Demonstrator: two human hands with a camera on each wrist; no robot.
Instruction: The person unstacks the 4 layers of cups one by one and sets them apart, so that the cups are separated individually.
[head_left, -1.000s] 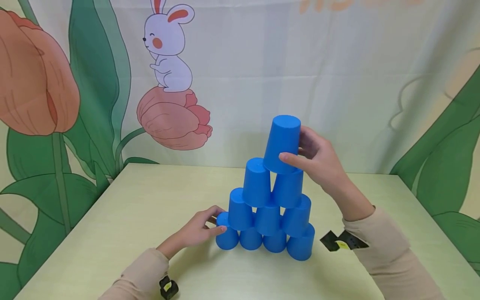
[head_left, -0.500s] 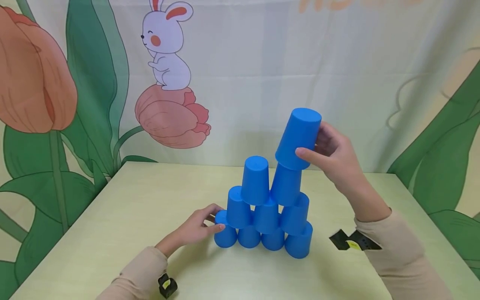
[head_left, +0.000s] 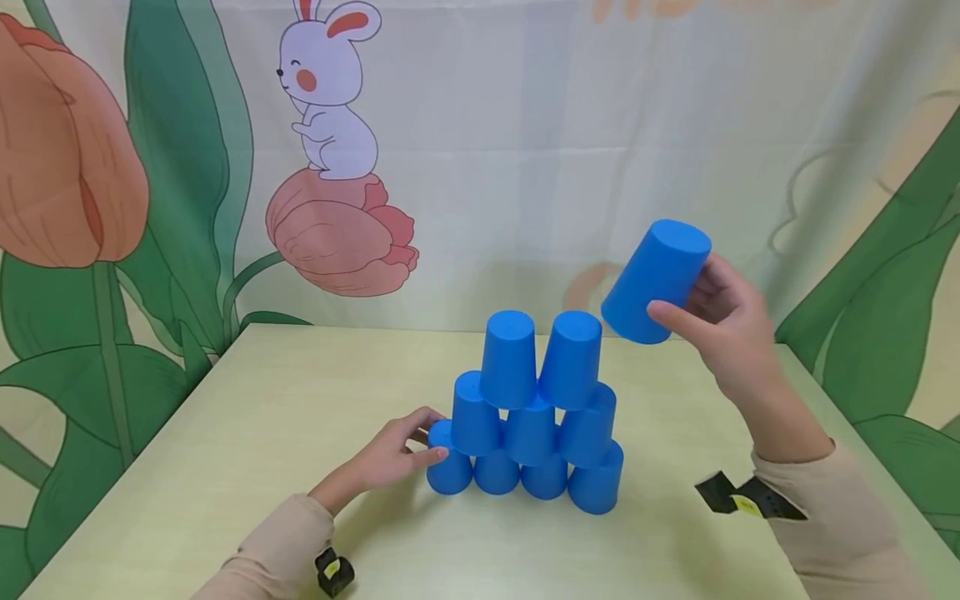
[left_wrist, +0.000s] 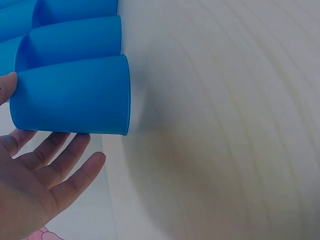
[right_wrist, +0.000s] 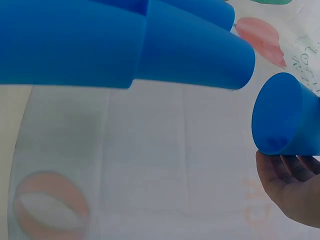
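Upside-down blue cups stand in a stepped stack (head_left: 531, 433) on the table, two in its top row and three in the row below, over a bottom row of several. My right hand (head_left: 738, 342) grips another blue cup (head_left: 652, 279) in the air, right of the stack's top. That cup is tilted, and its open mouth faces the stack in the right wrist view. Down at the left end, my left hand (head_left: 393, 454) holds the bottom-row corner cup (head_left: 448, 477) lightly between thumb and fingers. The little finger stands off the cup in the left wrist view.
The pale wooden table (head_left: 300, 392) spreads around the stack. Behind it hangs a curtain (head_left: 480, 208) printed with a rabbit, tulips and leaves. Both sleeves carry dark wrist devices, one at the right sleeve (head_left: 840, 500), one at the left.
My right hand has lifted the top cup off the stack and carried it to the right, tilting it more. The left hand stays at the corner cup.
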